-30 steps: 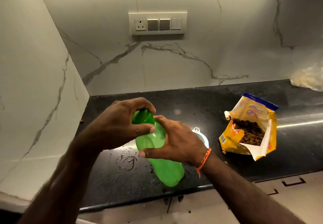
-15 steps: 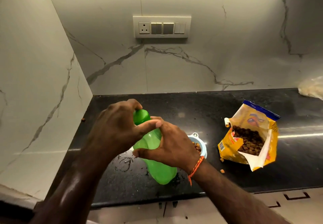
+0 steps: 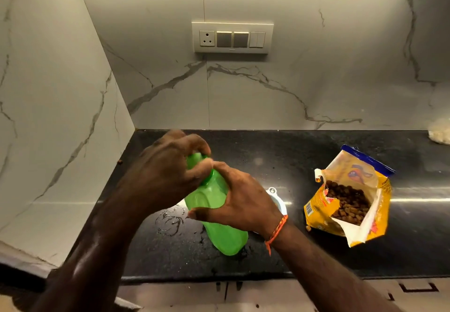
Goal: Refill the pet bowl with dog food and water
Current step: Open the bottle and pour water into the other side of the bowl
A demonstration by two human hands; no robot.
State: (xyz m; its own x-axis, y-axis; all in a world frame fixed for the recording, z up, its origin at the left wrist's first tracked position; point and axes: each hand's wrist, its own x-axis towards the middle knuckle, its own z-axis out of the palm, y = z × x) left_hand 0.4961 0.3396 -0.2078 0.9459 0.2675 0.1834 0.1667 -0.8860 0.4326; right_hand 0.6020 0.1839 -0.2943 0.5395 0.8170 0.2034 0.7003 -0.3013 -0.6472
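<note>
Gripping the cap end of a green bottle (image 3: 214, 204), the left hand (image 3: 165, 175) is curling its fingers and thumb over the top, with the forearm reaching up from the lower left of the frame. The right hand (image 3: 243, 202) is wrapping round the bottle's middle from the right side, thumb lying across the near face, and an orange thread band (image 3: 276, 232) is circling its wrist. Tilted, the bottle is leaning with its top toward the upper left and its base resting low in the centre, on or just above the black bench (image 3: 280, 160); contact cannot be told. A pale blue pet bowl (image 3: 277, 199) is showing only as a rim just behind the right hand. Right of centre, an open yellow dog food bag (image 3: 348, 197) is lying on the bench, brown kibble showing inside. A small water puddle (image 3: 170, 221) is glistening left of the bottle.
</note>
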